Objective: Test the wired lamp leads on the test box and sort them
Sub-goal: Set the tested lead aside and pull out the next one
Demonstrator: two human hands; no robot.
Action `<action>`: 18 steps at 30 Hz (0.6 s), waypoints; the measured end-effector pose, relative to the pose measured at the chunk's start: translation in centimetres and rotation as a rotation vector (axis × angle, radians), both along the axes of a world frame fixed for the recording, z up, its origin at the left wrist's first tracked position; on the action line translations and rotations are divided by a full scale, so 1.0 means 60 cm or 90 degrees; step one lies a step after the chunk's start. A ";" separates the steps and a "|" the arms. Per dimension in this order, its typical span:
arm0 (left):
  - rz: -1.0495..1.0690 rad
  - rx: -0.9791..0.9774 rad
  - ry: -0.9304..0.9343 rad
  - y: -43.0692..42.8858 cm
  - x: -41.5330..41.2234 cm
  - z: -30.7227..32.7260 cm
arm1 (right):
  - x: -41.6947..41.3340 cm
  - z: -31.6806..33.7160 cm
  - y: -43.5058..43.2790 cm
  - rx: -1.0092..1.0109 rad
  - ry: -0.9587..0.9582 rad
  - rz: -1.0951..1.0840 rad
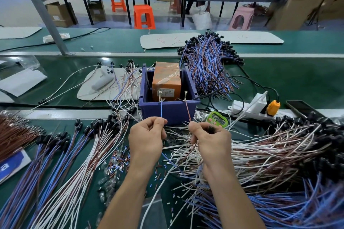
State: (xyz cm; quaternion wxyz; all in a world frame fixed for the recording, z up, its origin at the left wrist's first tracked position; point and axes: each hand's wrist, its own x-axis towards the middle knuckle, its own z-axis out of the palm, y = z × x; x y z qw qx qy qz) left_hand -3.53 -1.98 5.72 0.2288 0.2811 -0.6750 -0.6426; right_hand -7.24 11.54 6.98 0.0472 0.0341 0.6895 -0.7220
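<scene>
Test box (173, 112) with blue lead (161, 110), brown lead (188, 111)

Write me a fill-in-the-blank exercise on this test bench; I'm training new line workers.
The left hand pinches a thin blue wire rising to the ____ of two upright metal screws.
The right hand pinches a thin brown wire rising toward the ____ screw.
The purple-blue plastic box holds a taped ____ block.
Missing: left; right; orange.
</scene>
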 end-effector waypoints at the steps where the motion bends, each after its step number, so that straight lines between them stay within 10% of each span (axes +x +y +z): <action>1: -0.005 -0.007 -0.002 0.001 -0.001 0.000 | 0.001 0.000 0.001 -0.001 -0.003 -0.005; 18: 0.059 0.012 -0.001 -0.011 0.005 -0.005 | -0.004 -0.008 -0.001 -0.007 -0.002 -0.017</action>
